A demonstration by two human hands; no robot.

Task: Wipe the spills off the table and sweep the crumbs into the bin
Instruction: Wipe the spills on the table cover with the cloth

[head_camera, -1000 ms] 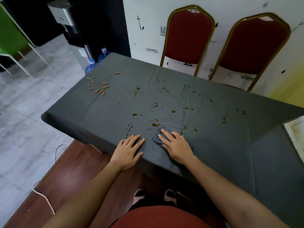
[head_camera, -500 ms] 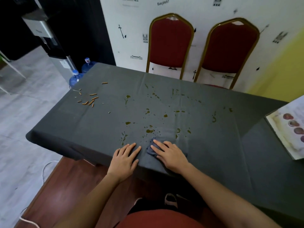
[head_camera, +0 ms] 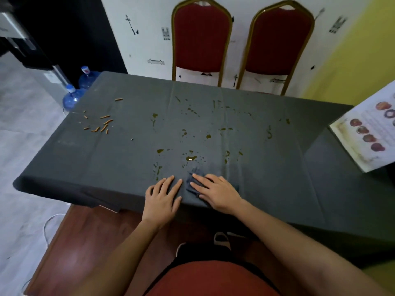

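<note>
A table covered with a dark grey tablecloth (head_camera: 119,163) fills the view. Yellow-brown spills (head_camera: 190,158) are scattered over its middle. Orange stick-shaped crumbs (head_camera: 100,124) lie near the far left corner. My right hand (head_camera: 215,192) lies flat on a small dark blue cloth (head_camera: 193,177) at the near edge, fingers spread, just short of the nearest spill. My left hand (head_camera: 163,197) rests flat on the tablecloth beside it, fingers apart, holding nothing. No bin is in view.
Two red chairs with gold frames (head_camera: 201,39) (head_camera: 280,41) stand behind the table against the wall. A printed sheet (head_camera: 367,127) lies at the right edge. Two blue water bottles (head_camera: 72,97) and a dispenser (head_camera: 27,52) stand at the far left.
The camera view has swung to the right and closer. Both hands stay at the near table edge, the right one still on the cloth.
</note>
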